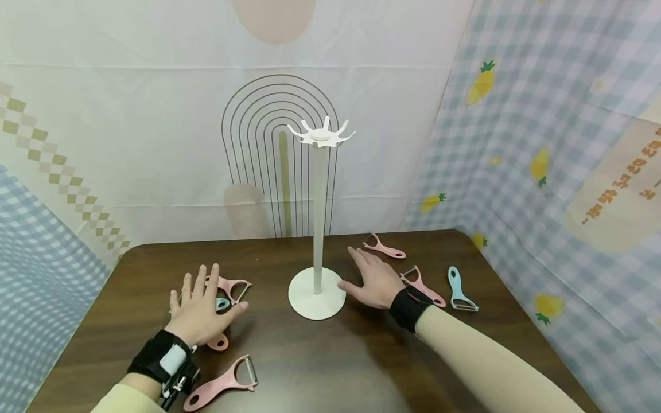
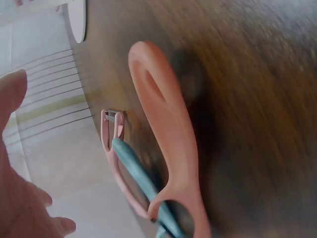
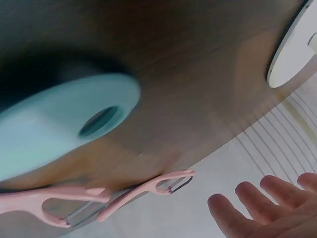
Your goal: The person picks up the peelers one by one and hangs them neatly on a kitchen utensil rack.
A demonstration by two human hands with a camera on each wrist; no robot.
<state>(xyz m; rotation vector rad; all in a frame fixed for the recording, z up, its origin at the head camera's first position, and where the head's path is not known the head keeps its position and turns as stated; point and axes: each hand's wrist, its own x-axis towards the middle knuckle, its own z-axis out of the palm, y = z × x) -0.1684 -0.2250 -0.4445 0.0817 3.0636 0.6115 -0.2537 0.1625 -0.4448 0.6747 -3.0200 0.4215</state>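
My left hand (image 1: 198, 312) is spread flat over a cluster of peelers on the left. Under and beside it show a pink peeler (image 1: 227, 285), a blue peeler (image 2: 136, 168) and an orange peeler (image 2: 171, 134), overlapping in the left wrist view. Another pink peeler (image 1: 222, 385) lies nearer the front, beside the left wrist. My right hand (image 1: 376, 280) stretches its fingers by the round base of a white stand (image 1: 317, 304), holding nothing. Around the right wrist lie a far pink peeler (image 1: 385, 248) and a nearer pink peeler (image 1: 423, 287). A blue handle (image 3: 64, 119) looms large in the right wrist view.
The white stand's upright post carries a ring of upturned hooks (image 1: 321, 135) on top. A blue peeler (image 1: 459, 291) lies toward the right edge of the dark wooden table (image 1: 289, 367). Patterned cloths (image 1: 537, 149) hang behind and beside the table.
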